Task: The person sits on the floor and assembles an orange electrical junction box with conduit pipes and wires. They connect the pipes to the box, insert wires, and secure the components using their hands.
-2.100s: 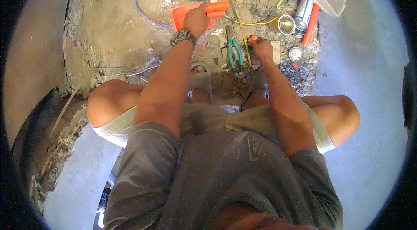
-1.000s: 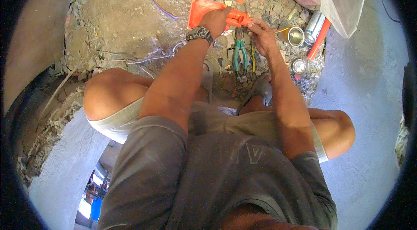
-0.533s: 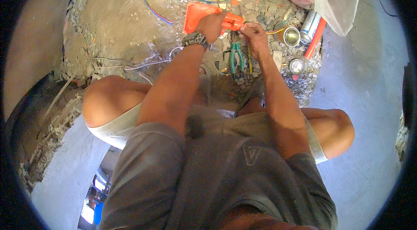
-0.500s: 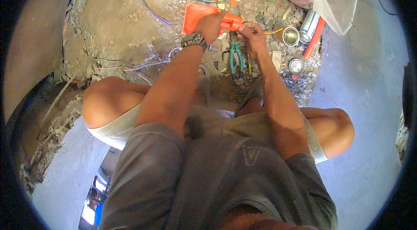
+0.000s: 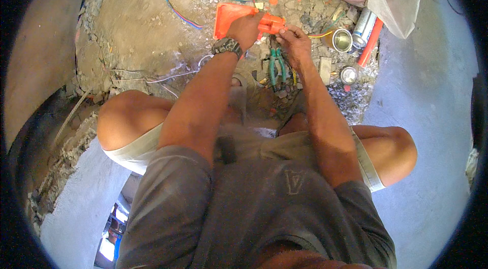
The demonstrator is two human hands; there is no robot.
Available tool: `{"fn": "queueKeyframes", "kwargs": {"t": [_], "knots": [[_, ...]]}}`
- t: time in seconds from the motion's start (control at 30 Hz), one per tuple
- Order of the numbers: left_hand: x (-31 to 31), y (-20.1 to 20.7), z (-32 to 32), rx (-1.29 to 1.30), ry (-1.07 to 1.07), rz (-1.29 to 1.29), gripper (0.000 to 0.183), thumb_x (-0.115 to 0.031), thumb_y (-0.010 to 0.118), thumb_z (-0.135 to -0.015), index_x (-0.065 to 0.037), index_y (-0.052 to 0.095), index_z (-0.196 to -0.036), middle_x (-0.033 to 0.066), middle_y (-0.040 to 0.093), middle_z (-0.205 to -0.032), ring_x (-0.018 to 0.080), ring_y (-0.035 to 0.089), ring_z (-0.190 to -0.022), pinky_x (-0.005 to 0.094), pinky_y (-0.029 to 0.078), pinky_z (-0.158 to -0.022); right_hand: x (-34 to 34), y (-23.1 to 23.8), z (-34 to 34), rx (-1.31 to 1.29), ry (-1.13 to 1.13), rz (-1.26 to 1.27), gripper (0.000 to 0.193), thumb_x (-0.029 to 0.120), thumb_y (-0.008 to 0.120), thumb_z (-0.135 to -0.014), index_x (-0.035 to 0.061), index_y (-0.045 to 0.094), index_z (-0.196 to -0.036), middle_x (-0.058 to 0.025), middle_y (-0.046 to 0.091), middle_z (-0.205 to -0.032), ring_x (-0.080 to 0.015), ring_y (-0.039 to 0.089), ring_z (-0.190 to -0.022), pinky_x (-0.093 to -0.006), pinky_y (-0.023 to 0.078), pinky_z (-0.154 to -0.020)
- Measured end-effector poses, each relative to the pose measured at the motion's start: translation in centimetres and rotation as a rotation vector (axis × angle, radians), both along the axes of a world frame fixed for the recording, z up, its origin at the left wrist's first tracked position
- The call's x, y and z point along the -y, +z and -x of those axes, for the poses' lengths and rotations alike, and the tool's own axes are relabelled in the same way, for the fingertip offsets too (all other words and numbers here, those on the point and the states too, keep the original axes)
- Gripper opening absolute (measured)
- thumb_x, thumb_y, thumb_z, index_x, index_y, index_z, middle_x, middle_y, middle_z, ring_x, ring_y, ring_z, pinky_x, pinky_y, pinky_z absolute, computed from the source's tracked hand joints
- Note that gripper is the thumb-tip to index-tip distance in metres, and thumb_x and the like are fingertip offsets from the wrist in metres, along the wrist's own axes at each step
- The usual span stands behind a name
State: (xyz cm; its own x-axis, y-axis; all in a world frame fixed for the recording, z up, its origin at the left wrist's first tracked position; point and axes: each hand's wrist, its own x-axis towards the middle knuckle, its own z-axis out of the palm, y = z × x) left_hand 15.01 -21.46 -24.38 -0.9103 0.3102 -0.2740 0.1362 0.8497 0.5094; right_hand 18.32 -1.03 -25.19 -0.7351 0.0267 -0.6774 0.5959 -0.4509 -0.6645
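Note:
My left hand (image 5: 245, 32) is closed over an orange plastic electrical box (image 5: 226, 17) with short tube sockets on its right side. Most of the box's middle is hidden under that hand. At the open end of the sockets (image 5: 273, 26), the fingers of my right hand (image 5: 297, 44) are pinched together. Red and yellow wires (image 5: 320, 36) run out from behind the right hand, which seems to grip them; the exact hold is hard to see. Just below lies a pair of green-handled pliers (image 5: 277, 66).
At right stand an open can (image 5: 341, 41), a spray can (image 5: 364, 27), an orange pipe (image 5: 370, 44) and a small round tin (image 5: 348, 75). A plastic bag (image 5: 394, 2) lies beyond. Coloured wires (image 5: 170, 2) loop over the broken ground. White cords (image 5: 170, 78) lie left of my arms.
Both hands keep their places at the box. The fingers of my right hand have shifted very slightly at the socket end; the whole view has moved a little.

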Motion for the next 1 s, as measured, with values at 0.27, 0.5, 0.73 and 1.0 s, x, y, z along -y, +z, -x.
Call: {"fn": "queueKeyframes", "kwargs": {"t": [0.27, 0.5, 0.73, 1.0], "knots": [[-0.3, 0.2, 0.2, 0.014, 0.005, 0.020, 0.053, -0.010, 0.059, -0.088, -0.009, 0.056, -0.141, 0.0224, 0.073, -0.110, 0.0387, 0.072, -0.098, 0.0506, 0.057, -0.082, -0.5, 0.0, 0.4, 0.025, 0.020, -0.018, 0.031, 0.001, 0.074, -0.092, -0.0042, 0.062, -0.119, -0.0132, 0.070, -0.107, -0.0234, 0.072, -0.092, -0.0313, 0.063, -0.081], [-0.4, 0.1, 0.2, 0.009, -0.010, 0.044, 0.048, -0.010, 0.051, -0.095, -0.011, 0.055, -0.142, 0.0191, 0.073, -0.106, 0.0359, 0.072, -0.096, 0.0505, 0.058, -0.080, -0.7, -0.4, 0.6, 0.026, 0.051, 0.007, 0.030, 0.001, 0.073, -0.093, -0.0036, 0.061, -0.120, -0.0140, 0.071, -0.110, -0.0249, 0.073, -0.095, -0.0319, 0.063, -0.082], [-0.5, 0.6, 0.6, 0.031, -0.002, 0.030, 0.049, -0.010, 0.056, -0.090, -0.009, 0.058, -0.139, 0.0223, 0.074, -0.103, 0.0392, 0.072, -0.093, 0.0523, 0.056, -0.078, -0.7, 0.6, 0.8, 0.049, 0.071, 0.000, 0.031, 0.001, 0.072, -0.093, -0.0034, 0.059, -0.121, -0.0163, 0.072, -0.109, -0.0270, 0.075, -0.092, -0.0325, 0.064, -0.077], [-0.4, -0.4, 0.1, -0.043, -0.012, 0.011, 0.050, -0.008, 0.056, -0.091, -0.010, 0.057, -0.141, 0.0208, 0.074, -0.101, 0.0379, 0.072, -0.092, 0.0515, 0.058, -0.078, -1.0, 0.9, 0.6, 0.033, 0.123, 0.023, 0.031, 0.006, 0.072, -0.095, -0.0003, 0.060, -0.122, -0.0154, 0.074, -0.107, -0.0275, 0.077, -0.089, -0.0322, 0.065, -0.071]]}}
